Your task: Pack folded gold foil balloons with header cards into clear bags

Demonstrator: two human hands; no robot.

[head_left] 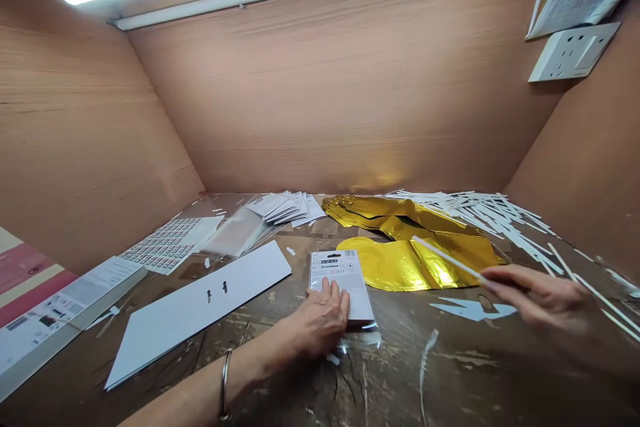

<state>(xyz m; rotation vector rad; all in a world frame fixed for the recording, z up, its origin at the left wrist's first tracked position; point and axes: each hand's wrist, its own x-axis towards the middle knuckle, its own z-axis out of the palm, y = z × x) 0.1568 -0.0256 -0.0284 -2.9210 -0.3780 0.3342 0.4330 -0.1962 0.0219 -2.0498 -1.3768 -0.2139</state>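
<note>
A white printed card pack (357, 303) in a clear plastic sleeve lies on the worn brown table, its hang hole at the far end. My left hand (323, 313) rests on it, palm down, fingers spread. In the air to the right, my right hand (540, 293) pinches a thin white stick (445, 257), which points left above a flat gold foil balloon (370, 260). More folded gold foil (415, 213) lies behind. The white stick's near end is hidden in my fingers.
A pile of white sticks (495, 213) lies at the back right. Leftward are a long white card (200, 313), printed cards (285, 205), clear sleeves (235, 232), a sticker sheet (170, 240) and a card stack (65, 320). Wooden panels (320, 80) enclose the table.
</note>
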